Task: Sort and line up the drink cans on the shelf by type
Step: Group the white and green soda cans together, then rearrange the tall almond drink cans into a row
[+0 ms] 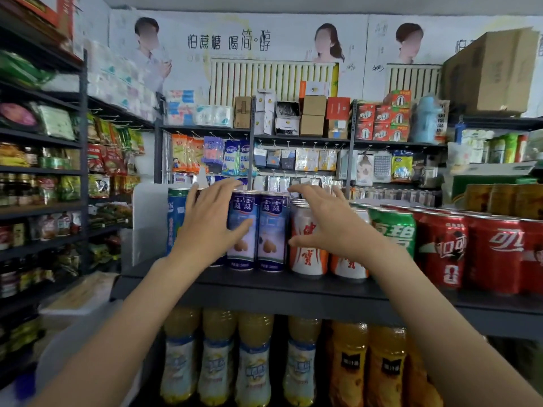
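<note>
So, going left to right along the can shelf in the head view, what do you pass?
White divider → teal-blue can → left hand → blue almond cans → right hand → green can → red cola cans.

Dark shelf carries upright drink cans in a row.

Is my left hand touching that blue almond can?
Touching: the head view shows the left hand with its thumb lying across the front of the blue almond can.
</note>
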The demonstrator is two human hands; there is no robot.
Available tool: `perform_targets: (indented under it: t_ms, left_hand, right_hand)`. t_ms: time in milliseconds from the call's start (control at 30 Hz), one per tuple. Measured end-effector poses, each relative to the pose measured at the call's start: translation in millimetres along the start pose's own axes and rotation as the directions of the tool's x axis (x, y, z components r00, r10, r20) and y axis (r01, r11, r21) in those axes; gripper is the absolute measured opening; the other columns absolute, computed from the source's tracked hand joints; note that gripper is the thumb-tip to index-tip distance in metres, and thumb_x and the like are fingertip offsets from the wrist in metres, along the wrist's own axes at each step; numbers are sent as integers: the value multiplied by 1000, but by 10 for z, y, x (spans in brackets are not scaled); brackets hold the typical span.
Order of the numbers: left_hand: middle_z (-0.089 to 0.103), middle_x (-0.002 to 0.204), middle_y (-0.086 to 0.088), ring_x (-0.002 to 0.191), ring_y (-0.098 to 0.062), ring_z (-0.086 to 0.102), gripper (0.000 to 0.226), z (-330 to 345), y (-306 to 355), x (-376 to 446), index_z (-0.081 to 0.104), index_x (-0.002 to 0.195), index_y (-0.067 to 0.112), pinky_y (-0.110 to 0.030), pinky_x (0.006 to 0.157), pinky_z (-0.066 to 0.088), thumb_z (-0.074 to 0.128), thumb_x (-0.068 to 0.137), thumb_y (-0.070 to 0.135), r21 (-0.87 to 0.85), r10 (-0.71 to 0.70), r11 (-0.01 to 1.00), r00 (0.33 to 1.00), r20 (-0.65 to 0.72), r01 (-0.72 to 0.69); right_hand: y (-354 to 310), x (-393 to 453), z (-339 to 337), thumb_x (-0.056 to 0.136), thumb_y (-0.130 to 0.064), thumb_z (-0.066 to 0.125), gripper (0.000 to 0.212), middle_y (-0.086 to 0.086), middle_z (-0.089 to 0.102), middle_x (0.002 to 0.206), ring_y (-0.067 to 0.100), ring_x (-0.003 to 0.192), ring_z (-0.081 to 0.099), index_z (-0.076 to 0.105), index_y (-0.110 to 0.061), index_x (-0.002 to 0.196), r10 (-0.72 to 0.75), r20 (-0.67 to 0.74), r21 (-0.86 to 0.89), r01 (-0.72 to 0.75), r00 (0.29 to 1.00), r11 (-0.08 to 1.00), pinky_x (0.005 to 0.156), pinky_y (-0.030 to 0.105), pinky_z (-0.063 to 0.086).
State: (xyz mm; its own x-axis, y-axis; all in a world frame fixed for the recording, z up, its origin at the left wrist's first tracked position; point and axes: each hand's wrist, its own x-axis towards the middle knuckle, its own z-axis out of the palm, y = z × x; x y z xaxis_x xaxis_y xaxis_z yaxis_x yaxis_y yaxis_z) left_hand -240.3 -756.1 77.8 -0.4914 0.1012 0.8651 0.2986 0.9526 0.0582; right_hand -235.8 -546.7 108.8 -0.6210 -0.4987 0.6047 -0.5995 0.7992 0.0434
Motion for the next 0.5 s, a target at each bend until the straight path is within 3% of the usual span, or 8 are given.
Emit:
perform_targets:
  t_ms: [100, 200, 300, 367, 500]
  left_hand:
    - [30, 148, 4, 138, -13, 23, 69, -92, -214, 47, 26, 141, 24, -36, 115, -3, 58, 84, 44, 39, 6, 999, 991, 133, -11]
    - [30, 148, 5, 138, -12, 22, 68, -149, -370, 133, 26, 142, 24, -35, 114, -6, 57, 85, 44, 31, 86, 995, 969, 230, -96]
    - [33, 147, 7, 137, -10, 24, 60, -145, -407, 247, 31, 141, 24, -35, 113, -8, 54, 88, 41, -27, 179, 984, 949, 261, -178]
    - [39, 143, 7, 134, -10, 31, 51, -113, -410, 299, 38, 137, 23, -35, 114, -7, 51, 90, 39, -69, 204, 979, 945, 256, -193]
    - [53, 127, 7, 120, -10, 47, 32, -39, -449, 363, 51, 122, 21, -31, 114, -3, 52, 91, 31, -169, 208, 969, 964, 163, -181]
  right_hand:
    - [-119, 219, 108, 84, -40, 63, 73, -2, 34, 147, 17, 133, 35, 25, -19, 143, 39, 9, -45, -38, 999, 998, 117, 46, -1]
    - [-192, 391, 216, 87, -32, 61, 54, 1, 50, 133, 19, 124, 46, 39, -15, 134, 131, -5, -56, -131, 991, 990, 116, 45, 2]
    - [-219, 455, 248, 85, -21, 64, 35, -1, 63, 111, 15, 101, 55, 50, -14, 116, 177, -70, -43, -180, 982, 983, 116, 44, 12]
    - [-241, 464, 208, 84, -16, 65, 29, 0, 64, 103, 12, 88, 48, 51, -14, 108, 212, -55, 4, -212, 976, 977, 113, 40, 20]
    - [-273, 458, 157, 81, -10, 67, 26, 1, 63, 103, 16, 94, 53, 49, -17, 98, 234, -19, 77, -232, 972, 970, 106, 40, 31]
